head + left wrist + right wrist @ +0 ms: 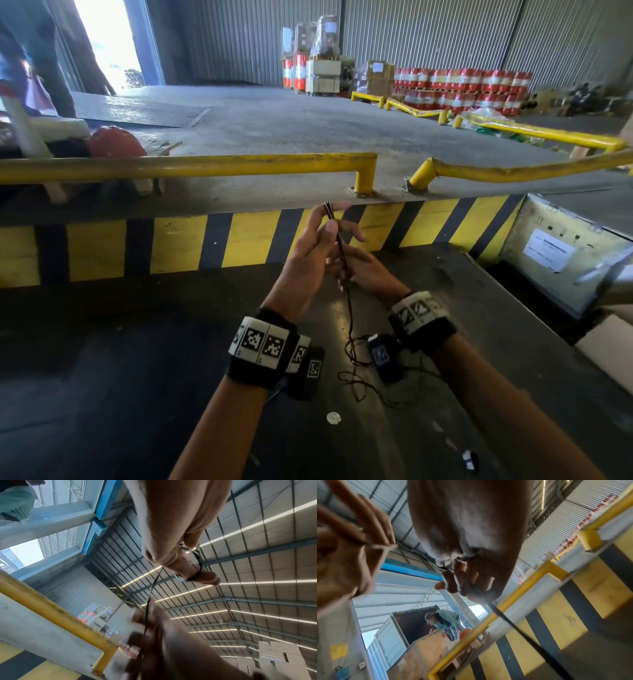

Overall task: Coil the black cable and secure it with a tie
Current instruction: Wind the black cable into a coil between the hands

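The thin black cable [349, 308] runs from a folded end above my hands down to loose tangles on the dark table [137, 377]. My left hand [320, 240] is raised and pinches the cable's upper part under its thumb. In the left wrist view the cable [152, 588] is looped round a finger of the left hand [180, 540]. Just below and to the right, my right hand [359, 270] grips the same cable. Its fingers [467, 586] curl round the cable [513, 623], which trails off to the lower right. No tie is clearly visible.
A yellow-and-black striped wall [171, 243] topped by a yellow rail [205, 164] stands right behind the table. A metal box [565, 250] sits at the right. A small white disc [333, 418] lies on the table near me. A person [443, 619] bends over a crate far off.
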